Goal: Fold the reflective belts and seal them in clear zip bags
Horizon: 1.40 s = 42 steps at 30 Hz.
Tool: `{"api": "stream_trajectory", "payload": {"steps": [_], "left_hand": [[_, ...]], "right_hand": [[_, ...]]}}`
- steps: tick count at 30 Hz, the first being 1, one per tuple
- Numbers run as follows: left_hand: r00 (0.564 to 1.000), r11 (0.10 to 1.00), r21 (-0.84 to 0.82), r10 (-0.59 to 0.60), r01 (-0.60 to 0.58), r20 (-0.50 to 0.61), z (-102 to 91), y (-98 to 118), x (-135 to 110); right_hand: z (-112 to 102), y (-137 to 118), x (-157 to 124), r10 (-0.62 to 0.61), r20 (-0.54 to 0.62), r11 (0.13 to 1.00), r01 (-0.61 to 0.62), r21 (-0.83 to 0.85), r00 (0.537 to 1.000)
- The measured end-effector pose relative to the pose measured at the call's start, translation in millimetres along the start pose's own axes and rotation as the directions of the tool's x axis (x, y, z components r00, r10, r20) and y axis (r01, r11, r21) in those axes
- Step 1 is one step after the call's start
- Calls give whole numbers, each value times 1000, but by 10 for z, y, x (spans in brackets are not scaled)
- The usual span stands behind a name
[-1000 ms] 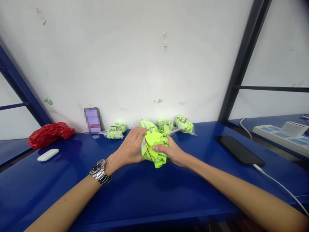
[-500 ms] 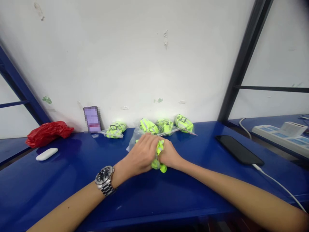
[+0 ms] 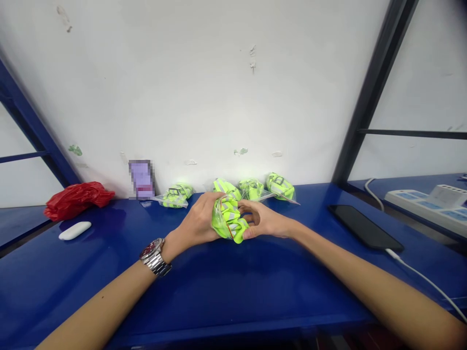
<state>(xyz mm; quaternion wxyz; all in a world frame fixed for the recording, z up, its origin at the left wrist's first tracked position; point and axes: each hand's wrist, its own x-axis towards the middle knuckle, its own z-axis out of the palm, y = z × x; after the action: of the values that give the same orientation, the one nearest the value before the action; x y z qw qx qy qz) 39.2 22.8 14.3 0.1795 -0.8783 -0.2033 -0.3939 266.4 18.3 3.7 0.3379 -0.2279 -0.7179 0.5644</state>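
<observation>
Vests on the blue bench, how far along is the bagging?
Done: four bagged vests lie by the wall. In hand: the left hand and right hand squeeze a fifth vest inside a clear bag. Left: closing that bag, it seems; no other loose vests show.

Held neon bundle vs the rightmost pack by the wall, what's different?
The held bundle is gripped between the left hand and right hand; the rightmost pack lies untouched on the table by the wall. The held bundle is bunched and rounded; the rightmost pack lies flatter, its bag's edge spread out. Both: neon yellow fabric with grey stripes in clear plastic.
</observation>
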Motion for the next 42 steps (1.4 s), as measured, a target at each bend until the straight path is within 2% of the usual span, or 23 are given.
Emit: {"api": "stream_trajectory", "payload": {"steps": [5, 10, 13, 18, 21, 23, 24, 26, 28, 30, 32, 34, 36, 39, 42], "left_hand": [[999, 998, 40, 54, -54, -1, 18, 63, -24], [991, 991, 43, 124, -126, 56, 93, 149, -34], [986, 987, 52, 148, -152, 73, 117, 211, -25], [964, 966, 92, 226, -240, 144, 144, 405, 11], [958, 961, 107, 239, -257, 157, 159, 468, 15], [962, 965, 95, 231, -246, 144, 162, 449, 10], [965, 967, 87, 225, -238, 133, 161, 423, 7], [972, 974, 66, 212, -219, 103, 150, 353, -1], [977, 978, 53, 200, -204, 74, 134, 283, -11], [980, 980, 48, 190, -193, 57, 119, 238, -23], [979, 978, 53, 197, -200, 50, 114, 227, -30], [976, 975, 58, 210, -214, 56, 123, 248, -30], [975, 974, 63, 215, -219, 61, 136, 292, -20], [981, 980, 48, 190, -192, 48, 146, 380, 11], [985, 985, 2, 171, -172, 37, 135, 470, 38]], "right_hand": [[112, 163, 86, -54, -145, 998, 51, -22, 988], [217, 258, 114, -132, -185, 988, 114, -106, 974], [283, 257, 112, -150, -265, 964, 82, -253, 952], [416, 152, 70, -232, -339, 763, -45, -645, 912], [447, 109, 62, -242, -364, 662, -121, -739, 899], [414, 118, 77, -242, -339, 647, -109, -755, 909], [379, 128, 86, -241, -316, 662, -82, -745, 918], [278, 144, 92, -230, -244, 753, 13, -658, 942], [165, 133, 74, -179, -126, 885, 104, -453, 976], [82, 105, 42, -74, -2, 978, 72, -196, 997], [62, 89, 24, -44, 31, 997, 46, -62, 999], [105, 110, 37, -93, -57, 990, 86, -113, 994], [186, 155, 70, -155, -201, 958, 97, -271, 967], [304, 200, 104, -193, -378, 892, 2, -453, 906], [371, 185, 90, -182, -475, 850, -105, -516, 861]]}}
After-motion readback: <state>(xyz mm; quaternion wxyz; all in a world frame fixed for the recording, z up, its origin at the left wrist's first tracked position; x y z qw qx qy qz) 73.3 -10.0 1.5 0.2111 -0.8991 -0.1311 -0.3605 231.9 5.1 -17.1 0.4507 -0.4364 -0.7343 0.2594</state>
